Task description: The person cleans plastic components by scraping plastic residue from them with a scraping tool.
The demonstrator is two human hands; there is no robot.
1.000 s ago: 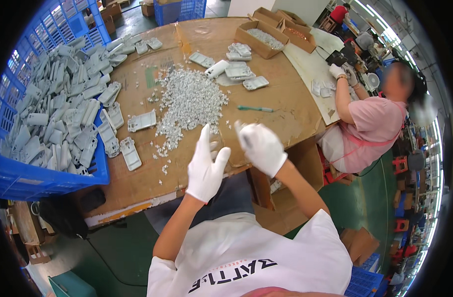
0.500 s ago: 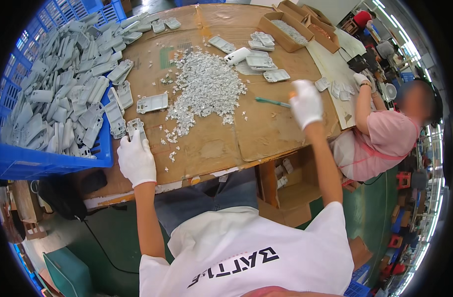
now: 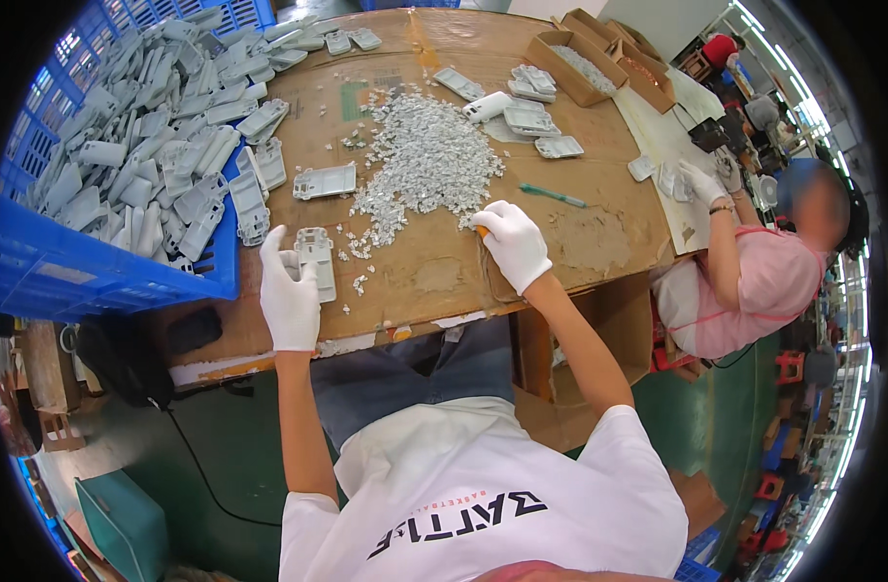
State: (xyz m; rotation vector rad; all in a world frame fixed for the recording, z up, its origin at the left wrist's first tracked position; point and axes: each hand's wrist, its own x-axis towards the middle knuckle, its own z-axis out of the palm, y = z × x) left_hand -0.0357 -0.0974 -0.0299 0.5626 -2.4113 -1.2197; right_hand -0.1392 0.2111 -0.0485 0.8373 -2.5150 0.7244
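My white-gloved left hand (image 3: 291,303) is at the left front of the cardboard-covered table, gripping the lower left edge of a pale grey plastic casing (image 3: 316,260) with its thumb; one finger points up, free of it. My gloved right hand (image 3: 514,247) is closed on a small orange object (image 3: 481,231) at the near right edge of a heap of tiny whitish parts (image 3: 429,155). Most of that object is hidden by the fingers. Another casing (image 3: 325,181) lies left of the heap. A green pen-like tool (image 3: 553,195) rests beyond my right hand.
A blue crate (image 3: 124,276) overflowing with casings stands at the left. More casings (image 3: 531,118) are stacked beyond the heap. Cardboard boxes (image 3: 572,82) hold small parts at the back right. A co-worker in pink (image 3: 755,276) works at the right.
My right hand has come left and nearer, from beside the green tool to the heap's edge. My left hand has shifted slightly right with the casing. The whole view has shifted a little.
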